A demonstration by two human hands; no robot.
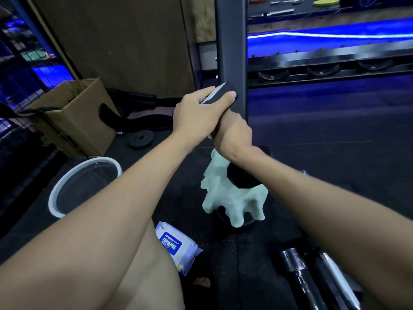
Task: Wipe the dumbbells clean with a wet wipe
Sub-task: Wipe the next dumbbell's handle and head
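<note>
A black dumbbell stands almost upright in the air in front of me. My left hand grips its upper head, thumb over the top edge. Just below, my right hand is curled round the handle, which is hidden. A pale crumpled wet wipe comes out from under my right hand. It hangs down and drapes around the dumbbell's lower black head.
A pack of wet wipes lies on the dark floor by my knee. A white-rimmed basin stands at left, with a cardboard box and a weight plate behind it. Chrome bars lie at lower right. A rack post rises right behind the dumbbell.
</note>
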